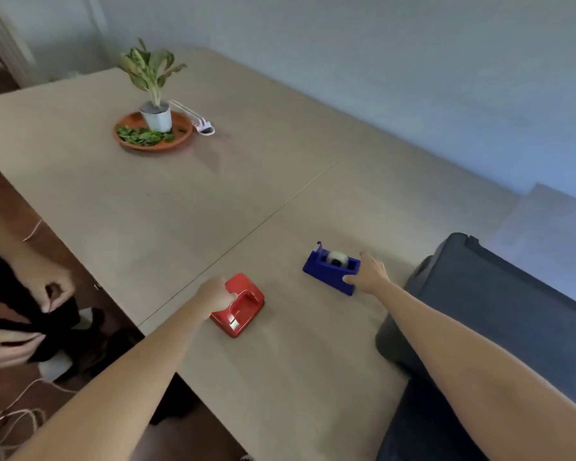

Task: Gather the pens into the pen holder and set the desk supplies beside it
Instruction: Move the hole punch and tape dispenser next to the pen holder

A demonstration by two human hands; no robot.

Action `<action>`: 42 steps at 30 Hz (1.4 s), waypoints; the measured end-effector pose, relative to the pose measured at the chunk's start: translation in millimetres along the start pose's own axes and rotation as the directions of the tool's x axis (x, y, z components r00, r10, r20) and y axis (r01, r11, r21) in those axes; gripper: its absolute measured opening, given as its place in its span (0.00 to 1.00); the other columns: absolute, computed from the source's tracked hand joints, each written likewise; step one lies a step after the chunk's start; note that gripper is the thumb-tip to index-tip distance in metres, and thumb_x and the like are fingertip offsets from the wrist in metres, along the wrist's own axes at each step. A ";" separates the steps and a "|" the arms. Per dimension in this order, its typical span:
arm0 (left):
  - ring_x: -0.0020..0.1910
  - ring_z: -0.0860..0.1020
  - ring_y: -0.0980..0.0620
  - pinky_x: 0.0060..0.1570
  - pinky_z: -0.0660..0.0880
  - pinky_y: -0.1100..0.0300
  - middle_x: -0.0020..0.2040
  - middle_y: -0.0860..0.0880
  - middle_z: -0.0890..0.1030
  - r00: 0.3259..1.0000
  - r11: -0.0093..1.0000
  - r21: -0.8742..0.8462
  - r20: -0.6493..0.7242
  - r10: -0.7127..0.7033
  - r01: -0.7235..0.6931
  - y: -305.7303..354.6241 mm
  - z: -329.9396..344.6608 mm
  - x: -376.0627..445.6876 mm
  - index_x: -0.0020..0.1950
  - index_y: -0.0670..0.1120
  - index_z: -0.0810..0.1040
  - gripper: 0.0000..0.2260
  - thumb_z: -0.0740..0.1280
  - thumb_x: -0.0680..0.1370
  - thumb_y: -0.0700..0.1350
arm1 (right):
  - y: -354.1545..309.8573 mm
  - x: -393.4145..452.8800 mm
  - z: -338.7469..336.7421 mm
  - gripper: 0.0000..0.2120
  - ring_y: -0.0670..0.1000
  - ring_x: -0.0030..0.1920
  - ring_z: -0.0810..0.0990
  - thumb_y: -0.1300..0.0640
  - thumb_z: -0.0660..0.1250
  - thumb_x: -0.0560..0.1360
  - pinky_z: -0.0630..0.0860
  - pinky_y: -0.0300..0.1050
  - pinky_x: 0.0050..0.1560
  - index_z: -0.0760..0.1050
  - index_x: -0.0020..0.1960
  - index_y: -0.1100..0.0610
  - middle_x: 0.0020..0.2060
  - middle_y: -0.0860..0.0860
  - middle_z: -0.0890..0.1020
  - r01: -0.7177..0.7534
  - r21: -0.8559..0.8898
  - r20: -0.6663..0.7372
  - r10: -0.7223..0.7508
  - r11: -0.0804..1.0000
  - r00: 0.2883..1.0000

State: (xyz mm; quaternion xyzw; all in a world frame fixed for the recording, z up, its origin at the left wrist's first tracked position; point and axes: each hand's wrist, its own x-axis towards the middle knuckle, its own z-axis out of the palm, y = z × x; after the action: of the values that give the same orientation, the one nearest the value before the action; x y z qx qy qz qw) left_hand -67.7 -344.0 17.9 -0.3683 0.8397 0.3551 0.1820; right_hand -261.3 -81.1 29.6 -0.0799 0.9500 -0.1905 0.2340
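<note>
**Two hands, two desk things**

Both arms reach out from the bottom of the view. Left hand [217, 292] is curled onto the near end of the red hole punch [238, 306]. Right hand [368, 272] has its fingers spread against the back of the blue tape holder [331, 266]; I cannot tell if it grips yet. No pens or pen holder show.

To do this well, I think each hand should squeeze firmly and lift straight up, since both things look heavy.

Left desk [280, 377] edge is close to the punch, and a dark chair [499, 314] crowds the right. Open room lies ahead, toward the plant pot [156, 117] on its orange dish [153, 133].
</note>
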 end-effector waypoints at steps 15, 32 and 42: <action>0.35 0.74 0.50 0.35 0.72 0.61 0.39 0.45 0.76 0.975 0.914 -0.404 0.213 0.060 0.032 43.1 -41.8 -19.5 0.41 0.46 0.73 0.08 0.63 0.80 0.39 | -17.3 -8.4 -6.3 0.22 0.58 0.46 0.79 0.54 0.74 0.66 0.81 0.54 0.43 0.69 0.54 0.61 0.50 0.58 0.78 0.176 0.010 -0.052 -0.175 0.984 0.983; 0.40 0.80 0.39 0.31 0.82 0.51 0.58 0.40 0.76 0.800 0.866 -0.434 0.413 0.435 -0.247 324.2 59.6 -186.6 0.51 0.45 0.73 0.03 0.65 0.79 0.43 | 187.1 -208.1 -254.9 0.19 0.52 0.34 0.72 0.55 0.74 0.67 0.67 0.39 0.28 0.64 0.45 0.58 0.39 0.53 0.75 0.206 0.094 -0.625 -0.104 0.974 0.774; 0.53 0.79 0.40 0.42 0.81 0.43 0.62 0.39 0.77 0.530 0.914 -0.331 0.744 0.406 -0.235 421.3 275.5 -321.0 0.70 0.39 0.68 0.18 0.61 0.82 0.44 | 419.8 -337.2 -265.1 0.19 0.51 0.32 0.71 0.54 0.76 0.66 0.67 0.38 0.29 0.67 0.45 0.60 0.37 0.50 0.73 -0.080 0.385 -0.698 0.346 0.920 0.627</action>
State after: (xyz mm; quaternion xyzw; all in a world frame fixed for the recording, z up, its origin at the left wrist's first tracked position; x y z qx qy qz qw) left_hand -158.0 215.1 207.0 -0.0237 0.6827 0.5875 0.4339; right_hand -117.5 470.1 218.4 0.1597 0.9193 -0.3267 -0.1505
